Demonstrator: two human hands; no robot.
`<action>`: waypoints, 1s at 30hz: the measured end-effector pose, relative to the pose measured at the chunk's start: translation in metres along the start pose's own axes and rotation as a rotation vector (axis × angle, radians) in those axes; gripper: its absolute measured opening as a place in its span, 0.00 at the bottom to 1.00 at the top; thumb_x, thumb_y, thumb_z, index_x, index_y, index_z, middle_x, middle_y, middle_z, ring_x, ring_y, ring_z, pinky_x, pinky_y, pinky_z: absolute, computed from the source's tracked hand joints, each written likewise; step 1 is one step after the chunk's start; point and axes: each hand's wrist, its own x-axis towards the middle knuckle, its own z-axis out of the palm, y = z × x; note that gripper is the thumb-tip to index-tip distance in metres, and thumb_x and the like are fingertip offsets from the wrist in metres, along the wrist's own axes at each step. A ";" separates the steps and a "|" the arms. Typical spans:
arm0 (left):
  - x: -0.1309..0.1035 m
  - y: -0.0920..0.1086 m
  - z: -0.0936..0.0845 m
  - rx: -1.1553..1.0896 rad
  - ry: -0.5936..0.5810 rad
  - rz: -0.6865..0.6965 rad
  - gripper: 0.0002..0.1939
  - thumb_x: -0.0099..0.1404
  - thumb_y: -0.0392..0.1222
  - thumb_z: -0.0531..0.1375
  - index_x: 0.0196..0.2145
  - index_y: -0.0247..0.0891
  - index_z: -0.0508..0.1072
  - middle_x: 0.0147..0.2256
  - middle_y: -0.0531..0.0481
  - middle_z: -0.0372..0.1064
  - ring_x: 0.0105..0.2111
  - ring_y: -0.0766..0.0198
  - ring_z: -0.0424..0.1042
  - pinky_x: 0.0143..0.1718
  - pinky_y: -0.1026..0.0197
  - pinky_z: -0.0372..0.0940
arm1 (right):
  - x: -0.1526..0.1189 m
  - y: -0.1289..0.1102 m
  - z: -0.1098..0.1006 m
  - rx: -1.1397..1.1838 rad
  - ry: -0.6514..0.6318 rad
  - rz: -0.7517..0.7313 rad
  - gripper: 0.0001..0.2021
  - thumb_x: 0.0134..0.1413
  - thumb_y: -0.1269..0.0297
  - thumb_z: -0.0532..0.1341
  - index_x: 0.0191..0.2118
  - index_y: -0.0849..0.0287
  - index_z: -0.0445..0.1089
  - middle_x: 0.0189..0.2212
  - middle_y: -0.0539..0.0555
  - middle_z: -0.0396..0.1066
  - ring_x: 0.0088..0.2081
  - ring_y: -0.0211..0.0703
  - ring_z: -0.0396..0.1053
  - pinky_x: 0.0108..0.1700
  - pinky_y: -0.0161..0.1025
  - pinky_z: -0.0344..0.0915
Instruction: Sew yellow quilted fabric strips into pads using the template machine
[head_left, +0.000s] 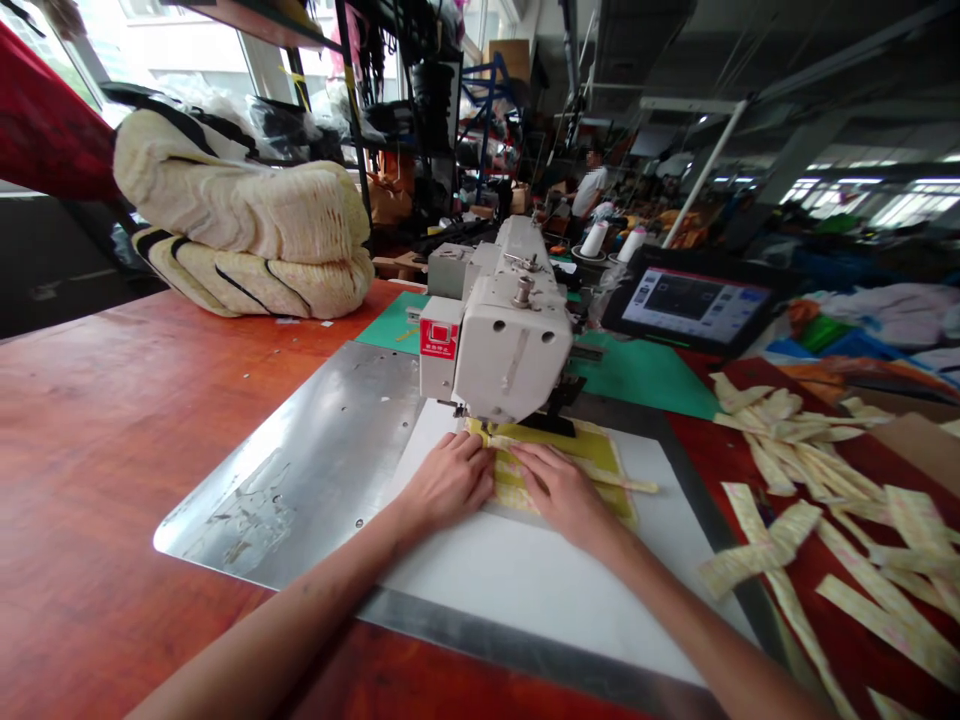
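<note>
A white sewing machine (514,340) stands over a metal plate with a white sheet (487,570) on it. Under its needle area lies a yellow-green piece (600,450) with pale patterned fabric at its edges. A narrow pale strip (637,485) runs across that piece and sticks out to the right. My left hand (455,478) rests at the piece's left part, fingers curled and pressed together near the needle; what they hold, if anything, is hidden. My right hand (559,485) lies on the strip and the piece, its fingers stretched toward the needle.
Pale cut strips (787,420) lie scattered on the red table (97,430) at the right. Stacked cream fabric bundles (247,230) sit at the back left. A lit screen (694,305) and thread cones (595,238) are behind the machine. A person (590,190) is in the background.
</note>
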 end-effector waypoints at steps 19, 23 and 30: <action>-0.014 -0.021 -0.005 -0.082 0.095 -0.032 0.12 0.73 0.38 0.52 0.37 0.36 0.74 0.35 0.44 0.67 0.37 0.58 0.68 0.41 0.56 0.64 | 0.012 -0.010 0.005 0.111 -0.009 0.073 0.21 0.71 0.63 0.47 0.60 0.61 0.69 0.59 0.55 0.65 0.60 0.39 0.66 0.65 0.40 0.66; -0.019 -0.014 -0.004 -0.103 0.111 -0.043 0.10 0.72 0.38 0.53 0.40 0.37 0.74 0.35 0.45 0.67 0.37 0.59 0.67 0.42 0.55 0.65 | 0.004 -0.015 0.000 0.124 -0.007 0.070 0.20 0.70 0.65 0.49 0.60 0.60 0.69 0.59 0.55 0.65 0.60 0.39 0.67 0.64 0.40 0.67; -0.010 0.003 -0.002 -0.116 0.081 -0.040 0.09 0.71 0.38 0.54 0.42 0.37 0.75 0.35 0.45 0.68 0.36 0.58 0.68 0.41 0.54 0.65 | -0.010 -0.009 -0.004 0.129 -0.026 0.122 0.21 0.71 0.64 0.48 0.63 0.59 0.66 0.61 0.55 0.63 0.62 0.39 0.64 0.66 0.41 0.65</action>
